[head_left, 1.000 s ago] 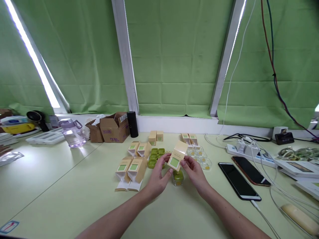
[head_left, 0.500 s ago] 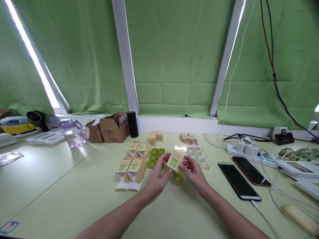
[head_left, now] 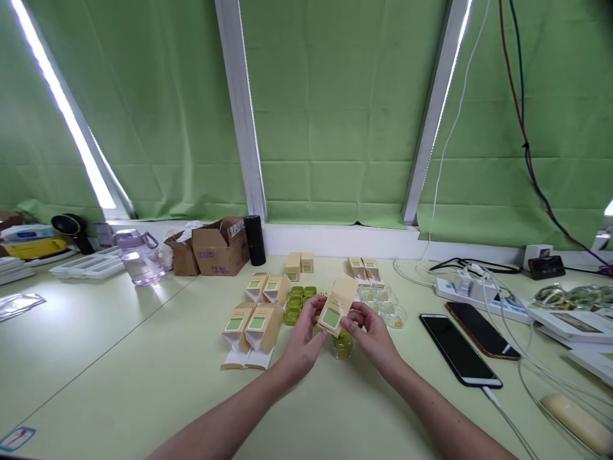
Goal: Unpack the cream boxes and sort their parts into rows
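Observation:
Both hands hold one small tan cardboard box (head_left: 341,297) with a green label, tilted above the table. My left hand (head_left: 306,335) grips its left side and my right hand (head_left: 371,332) its lower right edge; the fingers of both are closed on it. Just beneath it stands a small clear jar with a green lid (head_left: 343,344), partly hidden by the box. Behind my left hand are several green lids (head_left: 294,306) in rows. Beyond my right hand sit several clear jars (head_left: 393,314) with something yellow inside.
Tan boxes with open flaps (head_left: 261,326) stand to the left; more boxes (head_left: 301,263) are farther back. On the right lie two phones (head_left: 460,348), a power strip (head_left: 479,297) and loose cables. A water bottle (head_left: 141,259), cardboard carton (head_left: 220,249) and black cylinder (head_left: 255,239) stand back left.
The box has come down slightly and its tilt has changed a little, with both hands staying on it. Everything else on the table stays put.

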The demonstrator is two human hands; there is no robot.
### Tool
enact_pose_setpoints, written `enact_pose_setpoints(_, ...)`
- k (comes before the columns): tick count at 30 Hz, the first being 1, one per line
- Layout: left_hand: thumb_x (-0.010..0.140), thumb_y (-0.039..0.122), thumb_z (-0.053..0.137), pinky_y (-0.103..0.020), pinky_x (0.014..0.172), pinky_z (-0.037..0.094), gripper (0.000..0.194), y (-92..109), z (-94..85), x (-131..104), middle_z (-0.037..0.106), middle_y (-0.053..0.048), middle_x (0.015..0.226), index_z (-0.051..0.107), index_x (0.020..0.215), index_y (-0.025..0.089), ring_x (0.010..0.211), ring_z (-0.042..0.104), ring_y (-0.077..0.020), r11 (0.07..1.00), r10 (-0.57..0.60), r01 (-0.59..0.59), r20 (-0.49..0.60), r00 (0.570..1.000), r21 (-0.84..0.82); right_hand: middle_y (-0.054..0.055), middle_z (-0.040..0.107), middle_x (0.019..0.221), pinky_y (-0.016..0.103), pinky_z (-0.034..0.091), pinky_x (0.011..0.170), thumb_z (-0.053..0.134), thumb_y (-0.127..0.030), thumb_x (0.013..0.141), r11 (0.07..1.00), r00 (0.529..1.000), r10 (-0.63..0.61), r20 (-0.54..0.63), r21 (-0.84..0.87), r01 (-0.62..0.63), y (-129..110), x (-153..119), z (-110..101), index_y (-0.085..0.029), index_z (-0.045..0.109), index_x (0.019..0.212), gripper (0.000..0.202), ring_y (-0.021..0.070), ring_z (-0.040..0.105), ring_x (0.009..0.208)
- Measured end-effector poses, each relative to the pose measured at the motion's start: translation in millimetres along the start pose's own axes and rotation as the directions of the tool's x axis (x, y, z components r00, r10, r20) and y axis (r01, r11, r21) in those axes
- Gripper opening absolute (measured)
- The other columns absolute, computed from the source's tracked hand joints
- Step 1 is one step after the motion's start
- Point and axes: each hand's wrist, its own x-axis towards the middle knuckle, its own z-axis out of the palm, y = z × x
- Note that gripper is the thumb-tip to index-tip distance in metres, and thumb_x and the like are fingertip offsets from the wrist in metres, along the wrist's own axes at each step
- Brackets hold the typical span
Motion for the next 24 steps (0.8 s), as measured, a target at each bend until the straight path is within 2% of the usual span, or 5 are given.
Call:
enact_pose_setpoints(5,0.081,0.011,0.063,-0.043,0.11,0.042,0.061,-2.0,-1.4,-2.1,0.058,-0.011,0.139,0.05,0.138,0.025,0.13,0.052,-0.0304,1.0,-0.011,0.011,0.02,1.0,0.005,0.01,0.079,0.089,0.041,0.056,0.084,0.081,-0.07,0.07,0.998,0.999,0.032,-0.018,0.061,-0.031,-2.5,0.7,0.7,-0.02,0.066,0.111,0.066,0.0293,0.074,0.091)
enact_pose_setpoints(13,0.075,0.003,0.056,-0.045,0.112,0.042,0.074,-2.5,-2.3,-2.0,0.054,-0.011,0.147,0.049,0.145,0.027,0.137,0.049,-0.0313,0.995,-0.014,0.013,0.019,1.0,0.095,0.011,0.08,0.091,0.046,0.058,0.09,0.083,-0.072,0.067,0.988,0.999,0.039,-0.016,0.151,-0.036,-3.6,1.9,1.5,-0.022,0.068,0.106,0.065,0.0315,0.076,0.094)
enact_pose_setpoints(19,0.077,0.008,0.065,-0.049,0.117,0.036,0.073,-6.1,-7.0,-4.8,0.055,-0.011,0.148,0.051,0.147,0.026,0.138,0.047,-0.0344,0.976,0.03,-0.031,0.007,1.0,0.217,0.013,0.08,0.09,0.049,0.059,0.088,0.081,-0.076,0.066,0.992,0.999,0.013,-0.034,0.126,-0.009,-10.2,-0.6,1.4,-0.022,0.071,0.104,0.067,0.0337,0.076,0.093)
enact_pose_setpoints(24,0.085,0.022,0.07,-0.051,0.115,0.035,0.061,-7.4,-8.4,-6.2,0.058,-0.013,0.145,0.054,0.144,0.025,0.135,0.047,-0.0359,0.898,0.094,-0.056,-0.066,0.993,0.436,0.012,0.081,0.092,0.048,0.058,0.09,0.08,-0.075,0.068,0.99,0.999,0.036,-0.011,0.136,-0.034,-10.0,-1.3,2.1,-0.022,0.069,0.106,0.066,0.0329,0.076,0.096)
